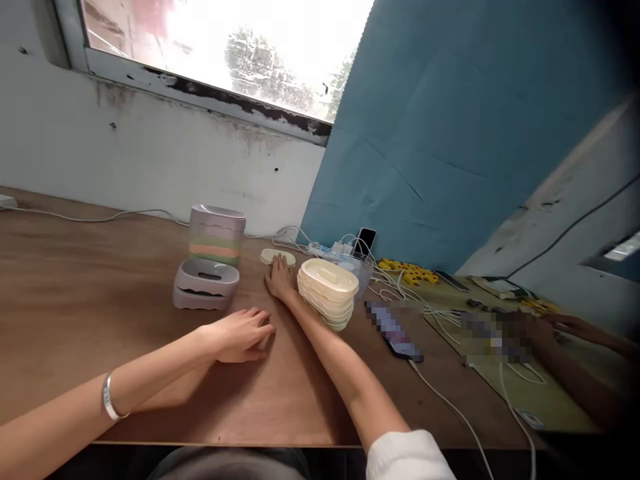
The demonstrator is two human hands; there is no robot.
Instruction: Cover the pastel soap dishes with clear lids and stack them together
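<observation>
My right hand (280, 278) reaches out over the table. Its stretched fingers touch the near edge of a flat, cream oval lid (273, 255). Just right of that hand stands a stack of cream oval plastic containers (327, 293) with wavy rims. My left hand (243, 335) hovers or rests low over the wood, fingers loosely bent and apart, holding nothing. Beyond it sit short stacked mauve oval containers (206, 283) with a slot in the top piece. Behind those rises a taller stack of oval containers (217, 230) in mauve, green and orange.
A clear plastic tub (363, 273) is partly hidden behind the cream stack. Phones (393, 330) lie or lean at the right among white charging cables (440, 313) and a power strip (315, 249). Another person's hands (545, 330) appear at far right, beside a yellow patterned item (407, 271).
</observation>
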